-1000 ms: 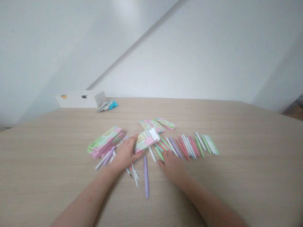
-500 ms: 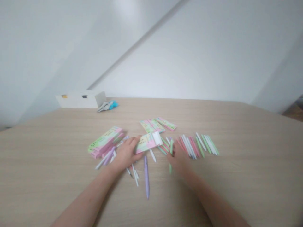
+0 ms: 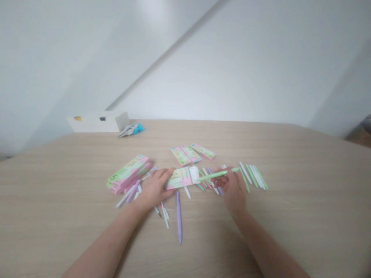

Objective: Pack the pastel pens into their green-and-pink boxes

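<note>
My left hand (image 3: 156, 186) grips a flat pink and green pen box (image 3: 180, 177), its white open end pointing right. In my right hand (image 3: 234, 189) is a light green pen (image 3: 216, 175), pinched near its right end and held almost level. The pen's left tip meets the box's open end; whether it is inside, I cannot tell. Under and around my right hand lie several loose pens, partly hidden by it. A purple pen (image 3: 179, 218) lies in front of the box, and white pens (image 3: 164, 214) lie beside my left wrist.
Stacked pen boxes (image 3: 129, 173) stand at the left, and further flat boxes (image 3: 185, 155) lie behind. A row of white and green pens (image 3: 255, 177) is at the right. Far left are a white carton (image 3: 95, 122) and grey-blue gloves (image 3: 131, 130) on the wooden table (image 3: 290, 231).
My right hand has moved right and turned the green pen from upright to nearly level, bringing its tip to the box opening. My left hand and the box have barely shifted.
</note>
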`<move>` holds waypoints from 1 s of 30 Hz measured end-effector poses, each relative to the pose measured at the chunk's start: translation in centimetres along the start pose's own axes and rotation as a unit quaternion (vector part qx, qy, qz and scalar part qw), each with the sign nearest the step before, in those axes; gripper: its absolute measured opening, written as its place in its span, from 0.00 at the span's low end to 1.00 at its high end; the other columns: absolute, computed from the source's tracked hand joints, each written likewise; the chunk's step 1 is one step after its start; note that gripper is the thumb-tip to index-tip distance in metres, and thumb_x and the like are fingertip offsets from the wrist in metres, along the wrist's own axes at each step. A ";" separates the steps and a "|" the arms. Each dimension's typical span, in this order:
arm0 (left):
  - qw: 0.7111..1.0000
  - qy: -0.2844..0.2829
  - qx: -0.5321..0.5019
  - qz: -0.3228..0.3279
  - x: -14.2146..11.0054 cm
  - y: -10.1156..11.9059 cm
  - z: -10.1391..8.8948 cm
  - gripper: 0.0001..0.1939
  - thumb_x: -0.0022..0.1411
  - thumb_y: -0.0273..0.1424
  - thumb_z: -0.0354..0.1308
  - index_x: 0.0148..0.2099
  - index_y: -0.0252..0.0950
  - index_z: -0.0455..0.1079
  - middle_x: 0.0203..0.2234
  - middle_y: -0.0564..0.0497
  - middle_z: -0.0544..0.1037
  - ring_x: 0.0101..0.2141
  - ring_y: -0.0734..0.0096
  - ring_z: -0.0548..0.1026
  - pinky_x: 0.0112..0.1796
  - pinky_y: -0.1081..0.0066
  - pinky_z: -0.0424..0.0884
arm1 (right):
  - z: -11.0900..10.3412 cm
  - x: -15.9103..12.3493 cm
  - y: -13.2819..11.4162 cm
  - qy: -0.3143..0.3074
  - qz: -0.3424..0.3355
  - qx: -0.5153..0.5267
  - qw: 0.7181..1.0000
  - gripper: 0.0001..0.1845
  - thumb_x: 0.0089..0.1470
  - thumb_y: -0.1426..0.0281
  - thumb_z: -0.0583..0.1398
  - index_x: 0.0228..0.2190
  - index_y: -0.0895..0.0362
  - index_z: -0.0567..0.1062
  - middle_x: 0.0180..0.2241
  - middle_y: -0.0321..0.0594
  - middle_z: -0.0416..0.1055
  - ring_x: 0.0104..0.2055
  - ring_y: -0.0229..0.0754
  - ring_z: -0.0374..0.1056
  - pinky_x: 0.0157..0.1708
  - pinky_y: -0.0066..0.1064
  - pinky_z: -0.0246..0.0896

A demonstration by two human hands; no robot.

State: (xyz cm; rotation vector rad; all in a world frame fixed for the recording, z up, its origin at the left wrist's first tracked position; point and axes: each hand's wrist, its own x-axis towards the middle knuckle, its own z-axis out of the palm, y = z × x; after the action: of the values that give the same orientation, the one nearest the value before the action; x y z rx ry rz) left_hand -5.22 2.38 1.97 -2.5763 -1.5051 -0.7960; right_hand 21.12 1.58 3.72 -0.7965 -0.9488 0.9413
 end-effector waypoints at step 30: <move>1.000 -0.009 -0.012 0.005 0.0 0.8 -0.5 0.32 0.55 0.35 0.58 0.61 0.41 0.56 0.50 0.45 0.68 0.49 0.56 0.65 0.52 0.58 0.60 | 0.0 -1.6 1.1 -0.173 -0.113 -0.307 0.929 0.15 0.62 0.64 0.49 0.44 0.56 0.70 0.23 0.33 0.66 0.25 0.36 0.65 0.29 0.29 0.64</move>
State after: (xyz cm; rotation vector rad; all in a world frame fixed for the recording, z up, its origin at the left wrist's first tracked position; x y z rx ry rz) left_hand -4.81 1.81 2.54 -2.6125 -1.4954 -0.7983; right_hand 20.29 0.52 2.26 -1.0306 -1.6546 0.5861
